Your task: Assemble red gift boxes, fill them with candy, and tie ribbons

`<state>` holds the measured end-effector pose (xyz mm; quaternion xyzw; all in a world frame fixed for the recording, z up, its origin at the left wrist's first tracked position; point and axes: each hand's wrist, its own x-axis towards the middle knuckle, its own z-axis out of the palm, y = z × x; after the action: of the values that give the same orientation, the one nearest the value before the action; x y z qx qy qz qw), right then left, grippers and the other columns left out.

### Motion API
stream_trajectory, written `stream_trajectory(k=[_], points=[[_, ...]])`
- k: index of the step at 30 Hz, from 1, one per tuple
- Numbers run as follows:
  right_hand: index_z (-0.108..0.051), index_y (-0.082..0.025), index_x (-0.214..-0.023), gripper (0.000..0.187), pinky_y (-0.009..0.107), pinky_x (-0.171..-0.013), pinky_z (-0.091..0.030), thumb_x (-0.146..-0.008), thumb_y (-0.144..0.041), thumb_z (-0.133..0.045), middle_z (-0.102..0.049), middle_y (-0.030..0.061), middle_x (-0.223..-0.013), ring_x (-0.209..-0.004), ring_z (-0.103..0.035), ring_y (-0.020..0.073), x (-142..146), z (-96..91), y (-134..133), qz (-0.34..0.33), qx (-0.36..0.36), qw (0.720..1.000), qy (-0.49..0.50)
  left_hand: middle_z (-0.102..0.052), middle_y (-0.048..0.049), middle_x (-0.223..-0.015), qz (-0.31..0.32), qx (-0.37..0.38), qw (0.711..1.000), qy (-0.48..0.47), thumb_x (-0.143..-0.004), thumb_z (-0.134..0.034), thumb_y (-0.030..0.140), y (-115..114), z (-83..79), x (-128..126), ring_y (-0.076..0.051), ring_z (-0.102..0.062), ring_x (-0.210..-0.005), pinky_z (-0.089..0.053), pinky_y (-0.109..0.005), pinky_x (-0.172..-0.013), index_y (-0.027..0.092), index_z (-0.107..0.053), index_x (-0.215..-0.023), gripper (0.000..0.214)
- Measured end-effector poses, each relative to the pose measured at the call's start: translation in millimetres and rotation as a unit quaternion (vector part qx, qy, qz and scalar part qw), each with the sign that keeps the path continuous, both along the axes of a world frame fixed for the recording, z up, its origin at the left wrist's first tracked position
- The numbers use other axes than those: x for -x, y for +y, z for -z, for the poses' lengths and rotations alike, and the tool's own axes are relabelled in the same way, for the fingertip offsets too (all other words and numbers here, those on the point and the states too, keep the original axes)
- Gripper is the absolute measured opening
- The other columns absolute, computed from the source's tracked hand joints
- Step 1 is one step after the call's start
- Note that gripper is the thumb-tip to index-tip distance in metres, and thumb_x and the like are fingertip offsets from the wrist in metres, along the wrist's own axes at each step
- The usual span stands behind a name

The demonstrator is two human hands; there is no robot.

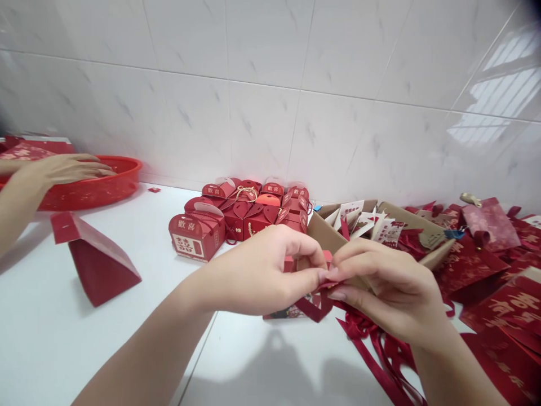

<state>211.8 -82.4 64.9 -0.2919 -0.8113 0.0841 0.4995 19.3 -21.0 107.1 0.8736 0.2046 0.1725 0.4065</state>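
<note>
My left hand (266, 270) and my right hand (389, 287) meet at the middle of the view, fingertips pinched together on a dark red ribbon (315, 304). The ribbon's loop hangs just below the fingers. Behind my hands, mostly hidden, sits a small red gift box (291, 262). More loose red ribbon (372, 349) trails on the white table (127, 338) under my right wrist.
A cluster of finished red gift boxes (236, 217) stands by the tiled wall. An open cardboard box of tags (359, 223) lies behind my hands. Flat red packaging (499, 282) is piled at right. A folded red box (99, 262) lies at left. Another person's hand (59, 169) rests on a red tray (110, 186).
</note>
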Motion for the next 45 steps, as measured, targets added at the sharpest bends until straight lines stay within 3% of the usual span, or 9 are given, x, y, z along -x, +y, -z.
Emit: stream_trajectory(k=[6, 10, 14, 19, 23, 28, 38, 40, 45], points=[[-0.067, -0.022, -0.094, 0.024, 0.021, -0.061, -0.053, -0.083, -0.002, -0.059, -0.064, 0.0014, -0.083, -0.073, -0.062, 0.0106, -10, -3.9, -1, -0.003, 0.035, 0.999, -0.034, -0.068, -0.0010, -0.087, -0.074, -0.102, 0.992, -0.031, -0.086, -0.055, 0.027, 14, 4.3, 1, -0.016, -0.065, -0.082, -0.053, -0.026, -0.069, 0.022, -0.061, -0.090, 0.010], [-0.069, -0.022, -0.091, 0.018, 0.023, -0.070, -0.052, -0.084, -0.007, -0.062, -0.065, 0.0009, -0.083, -0.078, -0.062, 0.0108, -24, -4.1, 2, -0.031, 0.143, 0.984, -0.101, -0.061, -0.0047, -0.112, -0.138, -0.189, 0.971, 0.044, -0.078, -0.061, 0.036, 32, 11.3, 3, -0.026, -0.056, -0.106, -0.050, -0.034, -0.080, 0.026, -0.056, -0.110, 0.033], [-0.071, -0.019, -0.088, 0.010, 0.026, -0.084, -0.048, -0.085, -0.013, -0.063, -0.066, 0.0022, -0.081, -0.080, -0.062, 0.0108, -30, -2.1, 8, -0.074, 0.201, 0.966, -0.145, -0.063, -0.0043, -0.103, -0.084, -0.145, 0.970, 0.175, -0.074, -0.058, 0.019, 43, 21.5, -7, -0.022, -0.060, -0.087, -0.047, -0.028, -0.066, 0.024, -0.053, -0.109, 0.036], [-0.072, -0.021, -0.086, 0.010, 0.041, -0.114, -0.023, -0.086, -0.016, -0.063, -0.069, 0.0000, -0.081, -0.078, -0.064, 0.0111, -27, 2.3, 15, -0.036, 0.199, 0.962, -0.185, -0.061, 0.0001, -0.087, -0.063, -0.207, 0.967, 0.132, -0.063, -0.046, -0.003, 54, 37.3, -23, -0.015, -0.056, -0.072, -0.038, -0.023, -0.056, 0.024, -0.050, -0.103, 0.048], [-0.073, -0.024, -0.086, 0.015, 0.041, -0.113, -0.023, -0.085, -0.013, -0.062, -0.070, -0.0011, -0.085, -0.079, -0.064, 0.0121, -25, 11.2, 24, 0.026, 0.200, 0.956, -0.212, -0.050, 0.0029, -0.065, -0.063, -0.268, 0.955, 0.115, -0.063, -0.044, -0.001, 60, 44.8, -28, -0.012, -0.042, -0.055, -0.027, -0.023, -0.048, 0.020, -0.043, -0.076, 0.025], [-0.073, -0.026, -0.085, 0.014, 0.038, -0.103, -0.036, -0.084, -0.015, -0.064, -0.070, -0.0013, -0.091, -0.090, -0.061, 0.0162, -25, 16.4, 29, 0.063, 0.223, 0.938, -0.256, -0.053, 0.0022, -0.066, -0.025, -0.253, 0.961, 0.111, -0.068, -0.049, 0.007, 63, 45.8, -26, -0.011, -0.042, -0.056, -0.027, -0.023, -0.047, 0.019, -0.041, -0.067, 0.015], [-0.072, -0.026, -0.079, 0.019, 0.051, -0.115, 0.004, -0.082, -0.011, -0.061, -0.070, -0.0064, -0.081, -0.081, -0.063, 0.0123, -19, 10.6, 24, 0.057, 0.302, 0.885, -0.351, -0.060, 0.0017, -0.073, -0.023, -0.199, 0.966, 0.165, -0.071, -0.051, 0.008, 60, 33.0, -18, -0.011, -0.050, -0.058, -0.034, -0.022, -0.049, 0.020, -0.056, -0.079, 0.015], [-0.071, -0.025, -0.076, 0.018, 0.053, -0.114, 0.000, -0.081, -0.012, -0.059, -0.069, -0.0052, -0.082, -0.080, -0.063, 0.0135, -28, 7.8, 20, 0.098, 0.314, 0.876, -0.353, -0.061, 0.0011, -0.079, -0.029, -0.199, 0.963, 0.179, -0.068, -0.048, 0.001, 61, 32.4, -18, -0.011, -0.051, -0.061, -0.034, -0.022, -0.049, 0.021, -0.057, -0.082, 0.026], [-0.071, -0.027, -0.088, 0.023, 0.039, -0.090, -0.040, -0.077, -0.014, -0.055, -0.068, -0.0003, -0.086, -0.092, -0.057, 0.0218, -47, -0.1, 3, 0.174, 0.375, 0.840, -0.351, -0.061, 0.0004, -0.085, -0.036, -0.188, 0.960, 0.204, -0.066, -0.046, -0.002, 60, 30.7, -16, -0.012, -0.051, -0.062, -0.033, -0.022, -0.049, 0.023, -0.059, -0.086, 0.034]])
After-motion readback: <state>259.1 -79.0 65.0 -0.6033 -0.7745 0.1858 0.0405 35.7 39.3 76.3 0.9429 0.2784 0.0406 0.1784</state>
